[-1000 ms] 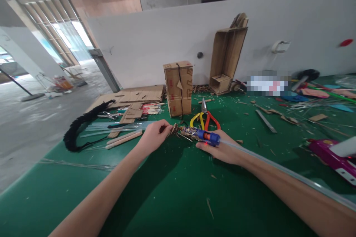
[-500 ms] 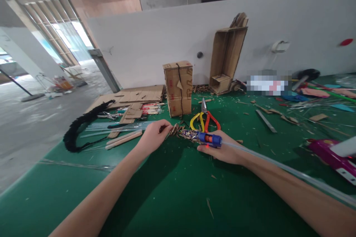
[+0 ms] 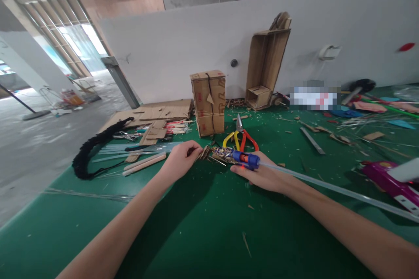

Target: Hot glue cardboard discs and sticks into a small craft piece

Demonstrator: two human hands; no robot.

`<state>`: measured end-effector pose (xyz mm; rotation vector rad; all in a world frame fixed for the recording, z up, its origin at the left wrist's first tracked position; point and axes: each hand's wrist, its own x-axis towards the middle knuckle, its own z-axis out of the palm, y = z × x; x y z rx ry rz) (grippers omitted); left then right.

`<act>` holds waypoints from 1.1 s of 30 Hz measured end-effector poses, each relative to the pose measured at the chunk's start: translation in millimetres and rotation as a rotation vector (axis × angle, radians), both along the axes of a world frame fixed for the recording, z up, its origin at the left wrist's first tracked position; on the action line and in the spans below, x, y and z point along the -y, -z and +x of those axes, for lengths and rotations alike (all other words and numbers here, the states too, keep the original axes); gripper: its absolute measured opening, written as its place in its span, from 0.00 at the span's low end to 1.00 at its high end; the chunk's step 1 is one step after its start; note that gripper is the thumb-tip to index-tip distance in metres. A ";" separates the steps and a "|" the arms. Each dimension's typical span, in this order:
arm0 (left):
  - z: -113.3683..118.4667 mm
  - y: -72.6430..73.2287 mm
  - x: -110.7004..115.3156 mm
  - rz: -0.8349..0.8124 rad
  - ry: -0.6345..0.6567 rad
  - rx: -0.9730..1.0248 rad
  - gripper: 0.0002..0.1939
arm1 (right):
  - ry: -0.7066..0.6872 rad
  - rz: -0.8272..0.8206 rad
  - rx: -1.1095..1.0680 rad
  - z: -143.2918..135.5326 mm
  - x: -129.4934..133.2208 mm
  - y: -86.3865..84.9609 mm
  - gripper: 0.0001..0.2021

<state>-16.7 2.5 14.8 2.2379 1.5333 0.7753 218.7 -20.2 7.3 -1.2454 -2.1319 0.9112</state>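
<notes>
My left hand (image 3: 181,159) is closed, thumb and fingertips pinching a small ragged strip of brown cardboard (image 3: 205,153). Facing it, my right hand (image 3: 266,176) wraps a blue hot glue gun (image 3: 250,161) with a small red light and a speckled front part. A long clear glue stick (image 3: 314,178) runs out of its back, over my right forearm. The front end of the glue gun is close to the cardboard strip; whether they touch I cannot tell. Just beyond my right hand lie pliers (image 3: 240,133) with one yellow and one red handle.
Behind my hands a cardboard box (image 3: 211,104) stands upright, and an open cardboard frame (image 3: 268,67) leans on the white wall. Wooden sticks (image 3: 144,165), clear strips and a black fuzzy cord (image 3: 85,150) lie left. A metal strip (image 3: 312,141) and a magenta device (image 3: 388,183) are at right.
The glue gun has tilted slightly, and its clear stick now sits higher at the right edge. My left hand keeps its pinch on the cardboard strip. The whole view has shifted a little.
</notes>
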 end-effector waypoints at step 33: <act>0.1 -0.3 1.1 0.022 -0.065 -0.044 0.15 | -0.076 0.058 0.018 -0.6 -0.5 0.1 0.15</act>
